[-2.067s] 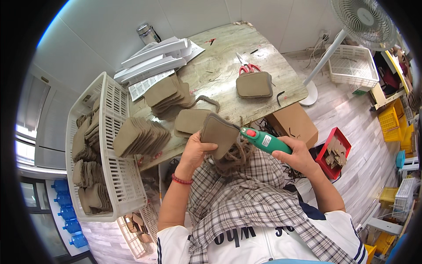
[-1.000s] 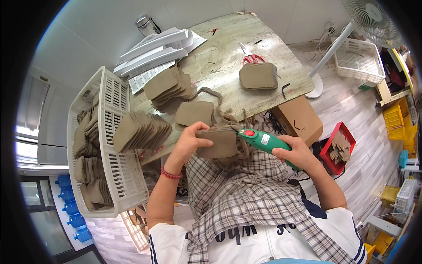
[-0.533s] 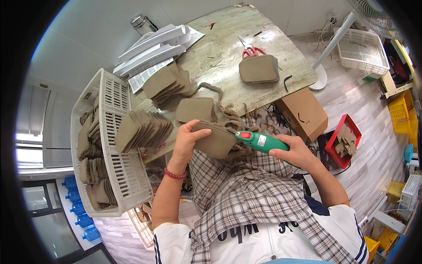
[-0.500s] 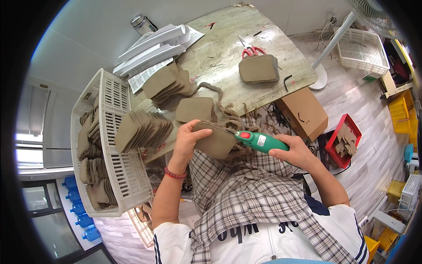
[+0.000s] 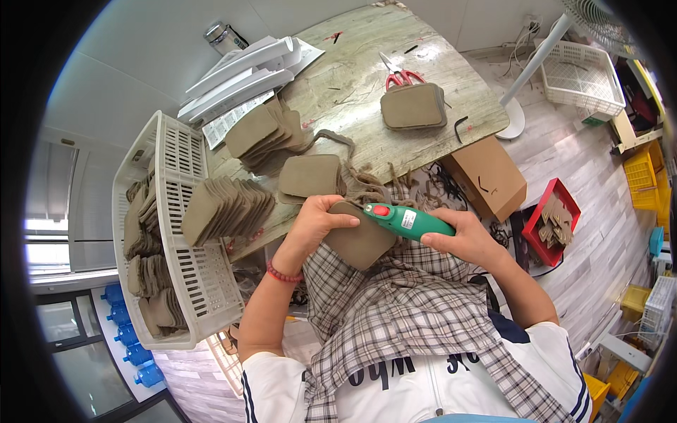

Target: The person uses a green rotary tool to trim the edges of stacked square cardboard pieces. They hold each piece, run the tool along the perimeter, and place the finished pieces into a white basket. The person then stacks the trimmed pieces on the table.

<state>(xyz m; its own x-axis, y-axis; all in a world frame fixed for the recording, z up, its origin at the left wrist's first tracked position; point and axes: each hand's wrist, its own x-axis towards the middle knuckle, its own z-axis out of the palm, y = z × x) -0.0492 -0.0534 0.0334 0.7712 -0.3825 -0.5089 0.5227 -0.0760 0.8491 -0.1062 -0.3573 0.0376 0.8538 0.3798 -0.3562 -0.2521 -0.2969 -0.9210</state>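
Note:
My left hand (image 5: 315,227) pinches a brown rounded fabric pad (image 5: 361,243) above my lap, thumb on top. In my right hand (image 5: 465,238) is a green handheld electric cutter (image 5: 415,223) with a red button. Its nose lies against the pad's upper right edge, close to my left thumb; the blade is hidden. Brown trimmed strips (image 5: 367,185) hang between the pad and the table edge. Just beyond my left hand a stack of similar pads (image 5: 309,176) lies on the table, with a fanned row of pads (image 5: 226,209) to its left.
A white plastic basket (image 5: 196,264) holding pads stands at left. On the table (image 5: 352,77) are another pile (image 5: 259,132), a neat stack (image 5: 412,107), red-handled scissors (image 5: 400,76) and papers (image 5: 240,77). A cardboard box (image 5: 486,176) and a red tray (image 5: 550,222) sit at right.
The cutter has shifted left along the pad's edge, closer to my left thumb. The pad has turned and its lower end now sits lower and further right.

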